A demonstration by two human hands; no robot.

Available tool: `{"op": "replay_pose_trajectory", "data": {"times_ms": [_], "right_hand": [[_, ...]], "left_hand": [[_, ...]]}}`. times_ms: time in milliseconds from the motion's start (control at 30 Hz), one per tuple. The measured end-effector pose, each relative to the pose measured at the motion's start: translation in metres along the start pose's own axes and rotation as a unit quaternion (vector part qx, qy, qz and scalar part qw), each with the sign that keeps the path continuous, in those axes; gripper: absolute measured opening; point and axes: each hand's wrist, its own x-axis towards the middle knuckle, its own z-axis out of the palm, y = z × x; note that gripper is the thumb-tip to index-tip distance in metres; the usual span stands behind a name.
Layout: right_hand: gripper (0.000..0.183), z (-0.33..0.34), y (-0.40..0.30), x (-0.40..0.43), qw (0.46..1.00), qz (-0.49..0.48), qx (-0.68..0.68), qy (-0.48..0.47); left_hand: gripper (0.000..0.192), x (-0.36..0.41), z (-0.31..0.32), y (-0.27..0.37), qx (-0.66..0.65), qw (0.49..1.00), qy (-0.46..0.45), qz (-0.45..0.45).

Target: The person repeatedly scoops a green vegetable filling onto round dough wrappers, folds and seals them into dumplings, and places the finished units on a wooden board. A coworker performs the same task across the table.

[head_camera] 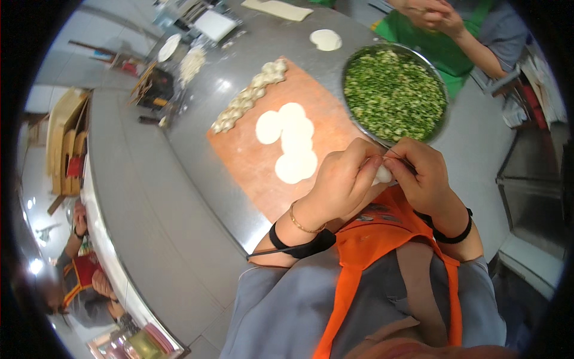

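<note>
Close in front of my orange apron [381,220], a small white dumpling [382,174] is pinched between the fingertips of my left hand [345,177] and my right hand [419,172]. My fingers cover most of it. Just beyond them stands a round metal bowl [351,120] filled with chopped green filling [394,94]. To the left lies an orange-brown board [251,166], partly under my left forearm. Several thin round dough wrappers [296,139] overlap on its middle. A row of pleated dumplings [244,103] lines its far left edge.
On the steel table [309,65] lie a dough disc [326,40] and a dough strip [278,9]. Flour [193,65], a dark container [154,87] and a dark-handled tool [149,120] sit at left. A person's hands [430,15] are beyond the bowl; another person [85,273] appears far left.
</note>
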Motion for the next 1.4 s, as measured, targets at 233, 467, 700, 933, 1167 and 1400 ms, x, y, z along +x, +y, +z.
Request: {"op": "replay_pose_trajectory", "data": {"times_ms": [233, 467, 700, 933, 1167, 1400], "right_hand": [[0.018, 0.027, 0.012, 0.002, 0.99, 0.125, 0.052, -0.043], [0.017, 0.025, 0.039, -0.01, 0.981, 0.19, 0.021, -0.044], [0.019, 0.026, 0.033, -0.01, 0.976, 0.212, 0.006, -0.039], [0.018, 0.024, 0.034, -0.01, 0.973, 0.224, 0.017, -0.05], [0.017, 0.027, 0.037, -0.011, 0.98, 0.184, -0.012, -0.07], [0.019, -0.011, 0.058, -0.017, 0.982, 0.122, -0.143, -0.005]], "left_hand": [[0.009, -0.053, -0.048, -0.078, 0.084, 0.961, 0.129, -0.228], [0.017, -0.106, -0.211, -0.211, 0.425, 0.791, 0.35, -0.266], [0.023, -0.112, -0.252, -0.254, 0.462, 0.772, 0.257, -0.352], [0.021, -0.094, -0.219, -0.227, 0.521, 0.74, 0.275, -0.325], [0.029, -0.051, -0.122, -0.215, 0.146, 0.877, 0.214, -0.404], [0.023, -0.036, -0.116, -0.2, 0.298, 0.866, 0.12, -0.383]]}}
